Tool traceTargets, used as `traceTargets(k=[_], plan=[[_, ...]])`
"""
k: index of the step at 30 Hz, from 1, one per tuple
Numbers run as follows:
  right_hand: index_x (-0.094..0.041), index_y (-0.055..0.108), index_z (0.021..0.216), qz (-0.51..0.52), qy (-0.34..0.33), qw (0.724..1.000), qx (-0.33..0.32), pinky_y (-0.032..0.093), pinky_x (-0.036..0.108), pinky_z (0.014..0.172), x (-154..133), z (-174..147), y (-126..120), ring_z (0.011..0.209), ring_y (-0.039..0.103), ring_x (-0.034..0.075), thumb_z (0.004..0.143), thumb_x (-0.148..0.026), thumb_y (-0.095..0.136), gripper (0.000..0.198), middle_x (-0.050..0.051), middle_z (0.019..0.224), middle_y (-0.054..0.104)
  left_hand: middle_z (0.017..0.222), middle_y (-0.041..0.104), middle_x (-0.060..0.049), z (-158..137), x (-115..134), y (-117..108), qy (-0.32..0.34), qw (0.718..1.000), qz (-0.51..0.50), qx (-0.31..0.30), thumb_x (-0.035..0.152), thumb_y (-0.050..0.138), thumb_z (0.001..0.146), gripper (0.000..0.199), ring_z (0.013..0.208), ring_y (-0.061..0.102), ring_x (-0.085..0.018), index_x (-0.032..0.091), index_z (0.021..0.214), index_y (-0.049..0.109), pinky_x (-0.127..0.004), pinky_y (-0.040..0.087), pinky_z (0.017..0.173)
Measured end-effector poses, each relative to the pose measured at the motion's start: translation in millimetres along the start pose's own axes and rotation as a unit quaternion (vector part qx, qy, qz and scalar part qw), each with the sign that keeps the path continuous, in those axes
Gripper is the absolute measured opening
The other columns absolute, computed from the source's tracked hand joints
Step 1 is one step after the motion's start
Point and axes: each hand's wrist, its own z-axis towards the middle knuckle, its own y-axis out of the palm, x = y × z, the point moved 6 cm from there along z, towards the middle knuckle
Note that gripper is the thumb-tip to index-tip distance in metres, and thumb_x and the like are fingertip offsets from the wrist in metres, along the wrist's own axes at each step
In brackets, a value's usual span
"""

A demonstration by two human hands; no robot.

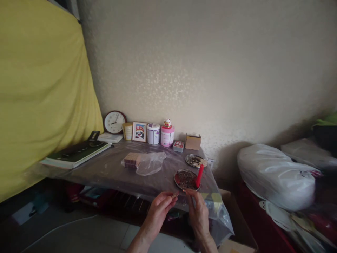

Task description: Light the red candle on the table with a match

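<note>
My left hand [162, 206] is closed in a pinch just in front of the table's near edge, around something small and pale that I cannot make out. Close beside it, the fingers of my right hand [198, 211] are pinched too; what they hold, if anything, is too small to tell. Just beyond both hands lies a round plate [184, 178] covered in dark burnt bits. On its right side a red candle [200, 175] stands, leaning slightly; no flame shows. Behind is a second dish [193, 160] with dark bits and pale thin sticks.
A stack of small boxes [131, 160] sits partly in a clear plastic bag [151, 163] on the plastic-covered table [105, 172]. Along the wall stand a clock [115, 122], a panda picture [139, 131], tins [153, 134] and a cardboard box [193, 141]. White bags [276, 175] lie right.
</note>
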Motion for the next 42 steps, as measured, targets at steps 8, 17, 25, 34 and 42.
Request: traceTargets(k=[8,17,25,34,42], plan=[[-0.018,0.061,0.086,0.011,0.091,0.995,0.036,0.048,0.026,0.064,9.9,2.0,-16.8,0.074,0.062,0.017,0.086,-0.034,0.049,0.02,0.004,0.082,0.067,0.099,0.069,-0.009,-0.4,8.2,-1.1,0.011,1.0,0.011,0.015,0.025,0.063,0.077,0.018,0.097,0.059,-0.021,0.014,0.09,0.069,-0.034,0.04,0.092],[-0.02,0.062,0.078,0.013,0.126,0.99,0.056,0.044,0.03,0.067,10.7,5.2,-26.2,0.075,0.058,0.019,0.084,-0.035,0.05,0.021,0.003,0.079,0.063,0.1,0.07,-0.008,1.9,11.1,-12.2,0.02,0.999,0.013,0.044,0.03,0.067,0.073,0.021,0.097,0.06,-0.02,0.017,0.09,0.071,-0.032,0.041,0.091],[-0.019,0.063,0.079,0.026,0.145,0.987,0.065,0.044,0.029,0.067,15.3,6.3,-32.6,0.078,0.057,0.02,0.084,-0.038,0.05,0.023,0.004,0.082,0.063,0.105,0.07,-0.011,2.8,17.7,-14.9,0.016,0.997,0.023,0.068,0.033,0.069,0.07,0.028,0.098,0.059,-0.021,0.016,0.092,0.071,-0.032,0.042,0.091],[-0.019,0.062,0.08,0.049,0.161,0.981,0.099,0.044,0.029,0.067,21.4,6.5,-38.8,0.075,0.057,0.019,0.082,-0.04,0.053,0.023,0.003,0.078,0.062,0.107,0.07,-0.011,2.7,17.4,-17.6,0.019,0.997,0.013,0.068,0.033,0.069,0.07,0.027,0.099,0.059,-0.021,0.016,0.091,0.071,-0.033,0.042,0.092],[-0.018,0.061,0.078,0.07,0.167,0.978,0.106,0.043,0.027,0.065,27.8,8.5,-42.1,0.069,0.056,0.018,0.081,-0.044,0.054,0.027,0.001,0.072,0.061,0.104,0.07,-0.012,3.5,15.7,-19.1,0.019,0.998,0.006,0.068,0.032,0.067,0.072,0.026,0.099,0.06,-0.023,0.015,0.091,0.07,-0.036,0.04,0.094]])
